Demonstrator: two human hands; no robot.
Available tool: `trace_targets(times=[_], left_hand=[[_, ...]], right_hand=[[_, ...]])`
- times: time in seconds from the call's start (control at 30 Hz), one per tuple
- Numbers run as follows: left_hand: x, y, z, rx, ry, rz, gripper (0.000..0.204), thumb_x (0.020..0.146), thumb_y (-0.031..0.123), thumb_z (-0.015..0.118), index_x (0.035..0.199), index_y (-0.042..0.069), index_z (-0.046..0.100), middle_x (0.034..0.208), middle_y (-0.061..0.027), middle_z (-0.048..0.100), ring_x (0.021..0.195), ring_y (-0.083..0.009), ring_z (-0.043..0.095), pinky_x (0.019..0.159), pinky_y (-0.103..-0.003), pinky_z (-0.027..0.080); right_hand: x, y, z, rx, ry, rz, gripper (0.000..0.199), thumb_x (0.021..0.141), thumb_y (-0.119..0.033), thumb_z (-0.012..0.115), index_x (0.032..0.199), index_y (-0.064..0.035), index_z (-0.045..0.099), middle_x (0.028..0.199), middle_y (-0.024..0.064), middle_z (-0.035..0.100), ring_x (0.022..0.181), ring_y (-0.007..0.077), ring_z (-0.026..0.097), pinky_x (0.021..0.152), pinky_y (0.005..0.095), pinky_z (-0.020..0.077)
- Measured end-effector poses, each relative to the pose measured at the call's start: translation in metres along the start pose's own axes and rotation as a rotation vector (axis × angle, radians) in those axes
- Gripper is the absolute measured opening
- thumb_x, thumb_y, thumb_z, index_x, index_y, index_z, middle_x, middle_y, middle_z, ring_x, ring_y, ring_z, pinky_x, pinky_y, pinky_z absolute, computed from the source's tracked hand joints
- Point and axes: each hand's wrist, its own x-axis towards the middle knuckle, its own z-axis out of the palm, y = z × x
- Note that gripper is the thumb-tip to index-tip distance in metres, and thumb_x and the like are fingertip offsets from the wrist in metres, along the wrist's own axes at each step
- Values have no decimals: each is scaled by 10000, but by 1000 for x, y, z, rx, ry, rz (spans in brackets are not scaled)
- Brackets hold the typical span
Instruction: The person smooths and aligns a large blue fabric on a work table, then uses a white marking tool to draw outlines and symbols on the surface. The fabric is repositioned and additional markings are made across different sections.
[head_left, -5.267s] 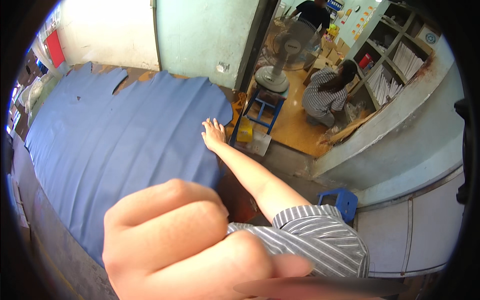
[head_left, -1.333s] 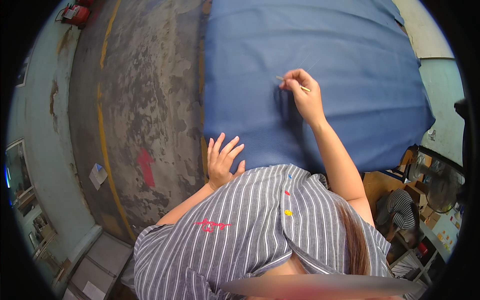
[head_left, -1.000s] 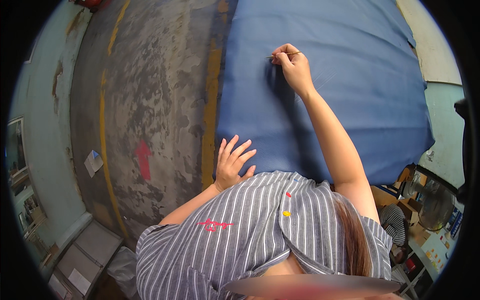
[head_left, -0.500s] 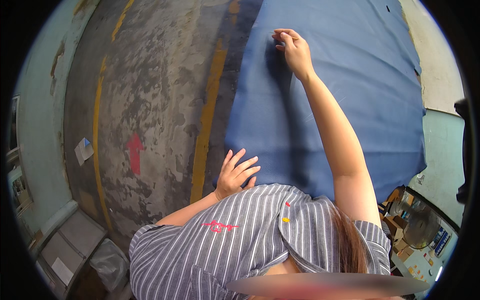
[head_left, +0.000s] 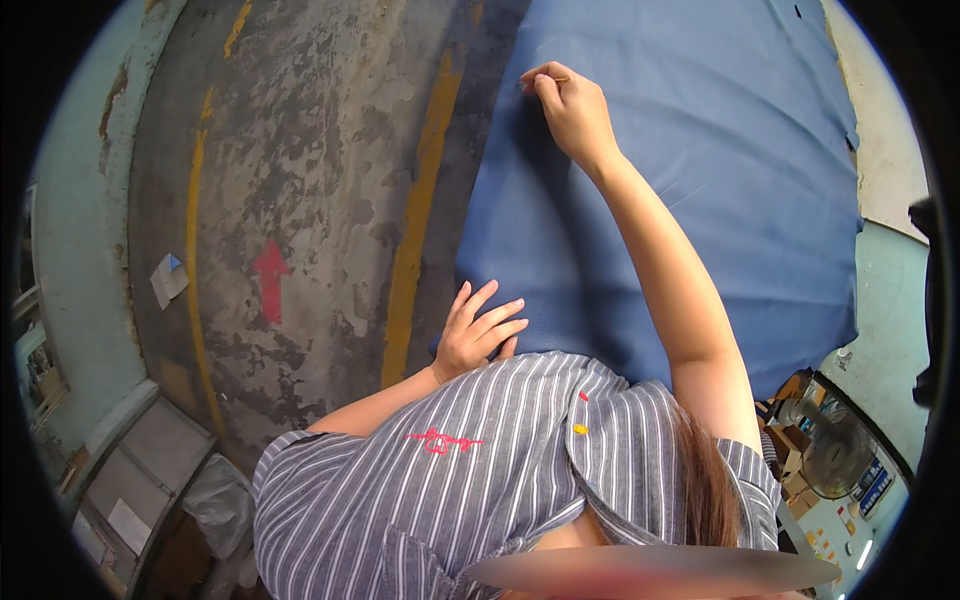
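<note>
A large blue leather-like sheet [head_left: 760, 180] lies spread out in front of me with soft ripples across it. My right hand [head_left: 565, 105] reaches far over it, close to its left edge, fingers pinched on a thin pen-like tool [head_left: 562, 79] that the fingers mostly hide. Short pale lines mark the sheet just beyond that hand, and fainter ones show to the right of my forearm. Near my body, my left hand [head_left: 475, 330] rests at the sheet's near left corner with its fingers spread, holding nothing.
Left of the sheet runs a worn grey floor with yellow lines [head_left: 410, 250] and a red arrow [head_left: 270, 280]. A paper [head_left: 168, 281] lies by the left wall. At the lower right stand a fan [head_left: 838, 455] and cardboard boxes; a plastic bag [head_left: 218, 505] is at lower left.
My right hand has moved left over the sheet, and its fingers have closed in more tightly. Pale lines now show just beyond it. My left hand stays at the sheet's corner.
</note>
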Motion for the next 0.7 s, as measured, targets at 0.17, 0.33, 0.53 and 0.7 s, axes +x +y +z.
trace_targets(times=[0.17,0.33,0.53,0.7], left_hand=[[1,2,-1,-13,-6,-12,204,852,150,711,1053,153,745,1282,-7,684,1365,-322,498,1202,-565,284],[-1,-3,0,10,-11,19,217,859,158,703,1073,156,738,1300,-17,668,1380,-327,483,1205,-570,278],[9,6,-7,-39,49,43,371,907,206,682,1269,127,663,1463,-128,529,1427,-352,419,1198,-576,275],[66,-12,-15,-683,500,-852,442,1023,305,618,1345,4,592,1393,-172,547,1290,-223,508,1078,-371,414]], right_hand=[[-31,1,-18,693,44,136,300,1032,-143,438,1088,9,691,1070,97,702,969,172,677,894,331,553],[-74,5,-28,756,109,266,272,1023,-126,428,1145,22,621,1053,130,663,1062,223,669,939,389,570],[-110,-8,2,775,-93,181,167,1036,-93,489,1100,1,611,1040,75,670,1005,157,665,896,318,558],[-107,-20,9,524,-96,137,174,1030,-115,503,1103,5,605,975,94,692,912,159,665,848,307,538]])
